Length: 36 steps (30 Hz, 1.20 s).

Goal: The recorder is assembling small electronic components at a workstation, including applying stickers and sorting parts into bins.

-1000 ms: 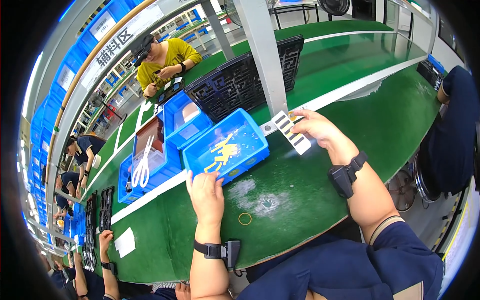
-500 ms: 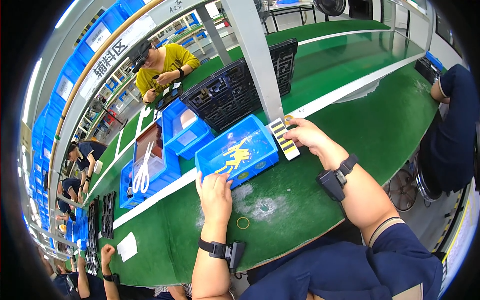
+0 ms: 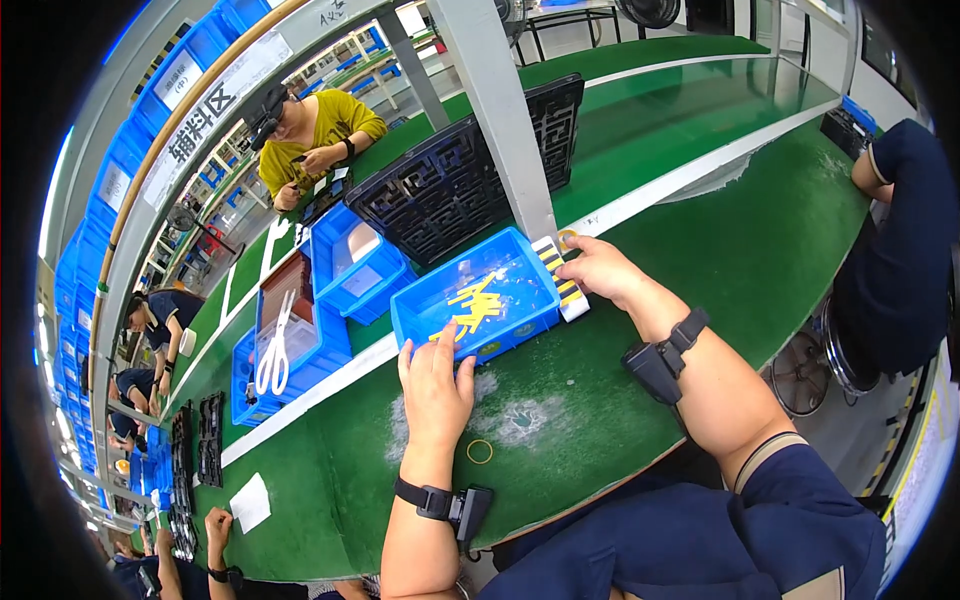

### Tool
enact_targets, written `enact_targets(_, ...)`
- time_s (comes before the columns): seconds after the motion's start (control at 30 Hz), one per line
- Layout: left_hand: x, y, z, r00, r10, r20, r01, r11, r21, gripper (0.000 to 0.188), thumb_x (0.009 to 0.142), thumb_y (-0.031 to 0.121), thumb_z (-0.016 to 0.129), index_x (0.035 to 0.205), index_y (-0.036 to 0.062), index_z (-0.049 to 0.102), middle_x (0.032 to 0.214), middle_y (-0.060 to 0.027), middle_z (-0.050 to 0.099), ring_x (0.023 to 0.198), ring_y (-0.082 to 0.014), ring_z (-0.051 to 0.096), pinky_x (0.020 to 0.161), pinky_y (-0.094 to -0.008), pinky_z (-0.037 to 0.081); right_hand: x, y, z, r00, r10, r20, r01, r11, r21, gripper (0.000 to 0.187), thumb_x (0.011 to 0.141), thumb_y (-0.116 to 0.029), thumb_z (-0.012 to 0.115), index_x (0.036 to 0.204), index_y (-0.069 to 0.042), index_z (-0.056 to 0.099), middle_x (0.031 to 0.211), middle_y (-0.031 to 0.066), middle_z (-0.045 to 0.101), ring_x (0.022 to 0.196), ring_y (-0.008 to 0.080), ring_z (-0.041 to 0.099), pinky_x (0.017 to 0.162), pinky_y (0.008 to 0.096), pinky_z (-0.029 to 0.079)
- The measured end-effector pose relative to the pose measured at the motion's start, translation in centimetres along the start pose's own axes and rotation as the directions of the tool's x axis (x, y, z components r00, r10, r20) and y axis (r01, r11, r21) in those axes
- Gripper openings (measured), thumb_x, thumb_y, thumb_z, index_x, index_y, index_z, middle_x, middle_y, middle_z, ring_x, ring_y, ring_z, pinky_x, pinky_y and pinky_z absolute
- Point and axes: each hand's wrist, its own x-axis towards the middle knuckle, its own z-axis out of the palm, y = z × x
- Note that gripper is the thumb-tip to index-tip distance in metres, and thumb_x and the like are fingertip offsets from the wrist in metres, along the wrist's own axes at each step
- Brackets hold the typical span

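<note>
A blue plastic bin (image 3: 530, 320) stands before me, with loose yellow strips (image 3: 478, 303) lying inside. My left hand (image 3: 436, 385) is at its near left corner, fingers over the rim and thumb against the outer wall. Pressed close to the bin's right end is a white card with yellow and dark stripes (image 3: 572, 304), partly hidden by the bin. My right hand (image 3: 604, 272) pinches that card's right edge. A yellowish ring (image 3: 567, 238), perhaps a tape roll, sits just behind the right fingers. Near my left wrist lies a thin rubber band (image 3: 480, 452).
A grey post (image 3: 500, 120) rises behind the bin, next to a black lattice tray (image 3: 430, 195) standing on edge. White scissors (image 3: 273, 360) rest on further blue bins (image 3: 325, 345) at left. White paper (image 3: 250, 502) lies on the green table (image 3: 340, 500). Co-workers sit nearby.
The bin has shifted slightly right against the striped card, covering more of it. My left fingers have stretched further over the rim. The whole view has tilted a little.
</note>
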Motion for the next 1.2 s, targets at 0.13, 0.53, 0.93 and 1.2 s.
enact_targets(0.13, 0.1, -0.2, -0.2, 0.992, 0.120, -0.035, -0.120, 0.993, -0.002, 0.037, 0.077, 0.018, 0.070, 0.110, 0.0039, 0.060, 0.104, -0.0104, 0.061, 0.103, -0.0279, 0.056, 0.102, -0.0484, 0.033, -0.9, -0.7, 0.5, 0.975, -0.223, -0.026, 0.176, 0.833, -0.524, 0.064, 0.079, -0.019, 0.059, 0.134, 0.006, 0.038, 0.115, 0.0250, 0.059, 0.103, 0.0330, 0.061, 0.088, 0.0400, 0.048)
enact_targets(0.53, 0.7, 0.1, -0.9, 0.992, 0.117, -0.058, -0.117, 0.993, -0.012, 0.043, 0.079, 0.019, 0.068, 0.118, 0.0035, 0.058, 0.116, -0.0154, 0.059, 0.109, -0.0338, 0.054, 0.097, -0.0434, 0.040, -2.5, -1.1, 1.1, 0.894, -0.443, -0.073, 0.244, 0.616, -0.749, 0.032, 0.082, -0.024, 0.059, 0.098, 0.004, 0.059, 0.087, 0.0235, 0.065, 0.087, 0.0384, 0.063, 0.078, 0.0463, 0.050)
enact_targets(0.93, -0.4, -0.6, -3.8, 0.939, 0.018, -0.343, -0.065, 0.990, -0.127, 0.012, 0.074, -0.003, 0.064, 0.085, 0.0015, 0.061, 0.084, -0.0119, 0.062, 0.078, -0.0287, 0.059, 0.070, -0.0364, 0.047, -6.1, -3.1, 3.9, 0.520, -0.853, -0.048, 0.697, 0.456, -0.553, 0.007, 0.076, -0.007, 0.062, 0.083, -0.004, 0.063, 0.076, 0.0109, 0.060, 0.070, 0.0278, 0.061, 0.065, 0.0362, 0.050)
enact_targets(1.2, -0.8, -1.6, -3.1, 0.950, -0.019, -0.312, -0.042, 0.981, -0.188, 0.012, 0.075, -0.002, 0.065, 0.087, 0.0020, 0.063, 0.085, -0.0114, 0.064, 0.079, -0.0276, 0.061, 0.070, -0.0356, 0.048, -10.9, 1.5, 12.7, 0.505, -0.523, 0.686, 0.862, 0.340, -0.375, 0.011, 0.072, -0.012, 0.065, 0.079, -0.004, 0.061, 0.080, 0.0106, 0.055, 0.078, 0.0306, 0.060, 0.068, 0.0420, 0.050)
